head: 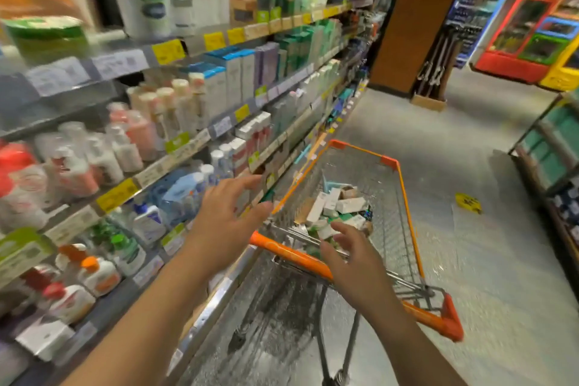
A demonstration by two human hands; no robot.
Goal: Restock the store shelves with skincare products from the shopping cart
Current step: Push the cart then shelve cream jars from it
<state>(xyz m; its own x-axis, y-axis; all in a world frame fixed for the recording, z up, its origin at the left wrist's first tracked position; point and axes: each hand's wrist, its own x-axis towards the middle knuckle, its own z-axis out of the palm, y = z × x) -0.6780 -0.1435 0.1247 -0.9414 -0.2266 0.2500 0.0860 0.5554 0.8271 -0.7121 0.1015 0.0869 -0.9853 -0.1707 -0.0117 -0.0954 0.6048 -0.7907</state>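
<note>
An orange-rimmed wire shopping cart (404, 185) stands in the aisle, close against the shelves on the left. Several small skincare boxes (338, 204) in white, green and tan lie heaped in its basket. My left hand (225, 219) hovers open between the shelf edge and the cart's near left corner, fingers spread, holding nothing. My right hand (354, 260) is open above the cart's orange handle (300, 257), fingers spread toward the boxes, holding nothing. The store shelves (175, 153) run along the left, packed with bottles, tubes and boxed skincare.
Yellow and white price tags line the shelf edges. A brown pillar (410, 28) and drink coolers (532, 12) stand at the aisle's far end. Another shelf unit (551, 150) is on the right. A yellow tag (468, 202) lies on the grey floor right of the cart.
</note>
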